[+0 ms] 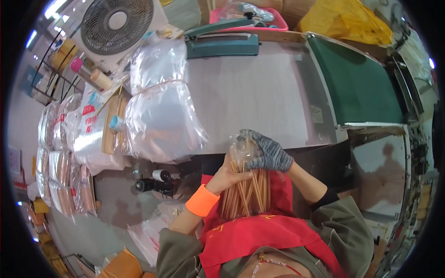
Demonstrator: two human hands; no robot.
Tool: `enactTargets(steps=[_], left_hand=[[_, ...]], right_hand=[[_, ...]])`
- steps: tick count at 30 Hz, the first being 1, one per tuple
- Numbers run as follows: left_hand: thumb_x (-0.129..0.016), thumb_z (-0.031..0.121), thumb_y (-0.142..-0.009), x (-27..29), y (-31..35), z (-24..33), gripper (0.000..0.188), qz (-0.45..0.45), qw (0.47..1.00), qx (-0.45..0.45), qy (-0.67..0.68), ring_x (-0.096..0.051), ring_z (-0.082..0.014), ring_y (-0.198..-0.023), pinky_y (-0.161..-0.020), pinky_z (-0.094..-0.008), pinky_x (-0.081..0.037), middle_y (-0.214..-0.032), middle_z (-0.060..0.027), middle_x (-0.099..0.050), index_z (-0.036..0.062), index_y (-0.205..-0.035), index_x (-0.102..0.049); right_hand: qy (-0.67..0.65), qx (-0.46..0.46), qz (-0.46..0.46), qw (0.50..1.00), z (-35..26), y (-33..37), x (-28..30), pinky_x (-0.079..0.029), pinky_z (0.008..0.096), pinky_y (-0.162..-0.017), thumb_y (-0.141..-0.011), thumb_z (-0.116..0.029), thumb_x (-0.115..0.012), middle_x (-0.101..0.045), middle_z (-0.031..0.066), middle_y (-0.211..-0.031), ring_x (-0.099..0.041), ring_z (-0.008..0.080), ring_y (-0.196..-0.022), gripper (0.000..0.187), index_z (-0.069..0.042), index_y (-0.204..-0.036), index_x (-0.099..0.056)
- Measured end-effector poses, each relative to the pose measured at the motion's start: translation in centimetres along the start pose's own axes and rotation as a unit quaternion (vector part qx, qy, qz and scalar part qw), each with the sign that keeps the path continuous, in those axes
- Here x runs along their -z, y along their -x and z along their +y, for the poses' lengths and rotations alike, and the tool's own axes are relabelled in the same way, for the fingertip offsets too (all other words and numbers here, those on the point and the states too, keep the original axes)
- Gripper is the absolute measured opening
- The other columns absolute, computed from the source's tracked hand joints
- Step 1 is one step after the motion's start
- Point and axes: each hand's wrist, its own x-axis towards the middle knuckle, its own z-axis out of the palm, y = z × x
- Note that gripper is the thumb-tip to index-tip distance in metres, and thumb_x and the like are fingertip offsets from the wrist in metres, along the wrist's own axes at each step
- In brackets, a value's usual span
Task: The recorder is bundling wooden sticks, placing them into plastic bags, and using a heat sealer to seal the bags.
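Many thin tan sticks fill a clear plastic bag, which we see at the near edge of the table. Their long axis runs toward and away from the table: one end points to it, the other back from it, at the red apron. We notice the sticks are straight but not quite parallel; some cross and lean. The bag looks shiny and crumpled, bunched at the table end. We see the bare left hand clamped around the bag, thumb across the sticks, and the grey-gloved right hand closed on the bag's table end. On the table's left side we find a heap of clear bags.
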Motion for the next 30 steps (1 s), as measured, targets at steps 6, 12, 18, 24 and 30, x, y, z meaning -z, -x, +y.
enactTargets(steps=[6,12,18,24,30], left_hand=[[-0.081,0.029,-0.065,-4.9,-0.8,1.6,0.079,0.26,0.935,-0.007,-0.242,-0.055,-0.028,-0.101,-0.088,-0.0345,-0.044,-0.113,-0.0184,-0.05,-0.008,-0.119,-0.035],[-0.07,0.035,-0.076,0.4,1.5,4.3,0.059,0.107,0.862,-0.064,-0.491,-0.059,-0.0327,-0.09,-0.083,-0.0365,-0.046,-0.093,-0.0195,-0.061,-0.0029,-0.115,-0.049],[-0.066,0.011,-0.074,12.7,3.4,8.9,0.012,0.265,0.615,-0.194,-0.716,-0.057,-0.0232,-0.076,-0.07,-0.036,-0.046,-0.077,-0.0088,-0.06,0.0016,-0.081,-0.062],[-0.065,0.012,-0.074,16.5,1.5,9.3,0.009,0.181,0.657,-0.169,-0.712,-0.054,-0.0263,-0.074,-0.07,-0.0359,-0.044,-0.072,-0.0074,-0.056,0.0037,-0.077,-0.062],[-0.059,0.015,-0.08,11.2,-1.8,10.4,0.014,0.152,0.945,0.011,-0.288,-0.061,-0.0296,-0.073,-0.067,-0.0333,-0.047,-0.075,-0.0123,-0.063,0.0032,-0.084,-0.066]], right_hand=[[-0.003,0.071,0.011,0.997,1.0,-2.3,-0.5,-0.036,0.0344,-0.101,-0.071,-0.033,-0.074,-0.049,0.0145,-0.127,-0.047,0.0271,-0.118,0.067,-0.006,-0.126,-0.048],[-0.16,0.049,-0.047,0.985,2.4,-3.6,-1.6,-0.044,0.0297,-0.09,-0.074,-0.014,-0.072,-0.06,0.0066,-0.103,-0.056,0.018,-0.098,0.036,-0.004,-0.106,-0.061],[-0.303,-0.056,-0.038,0.951,2.1,-3.7,-2.0,-0.045,0.0302,-0.086,-0.074,-0.012,-0.071,-0.061,0.0059,-0.099,-0.057,0.0174,-0.094,0.027,-0.003,-0.098,-0.063],[-0.244,-0.022,-0.041,0.969,2.4,-4.5,-2.5,-0.045,0.0297,-0.086,-0.077,-0.013,-0.069,-0.061,0.0057,-0.095,-0.058,0.0174,-0.09,0.02,-0.003,-0.094,-0.065],[-0.214,-0.034,-0.012,0.976,2.6,-3.9,-2.0,-0.045,0.0301,-0.086,-0.077,-0.012,-0.068,-0.061,0.0061,-0.095,-0.058,0.0179,-0.091,0.019,-0.004,-0.095,-0.066]])
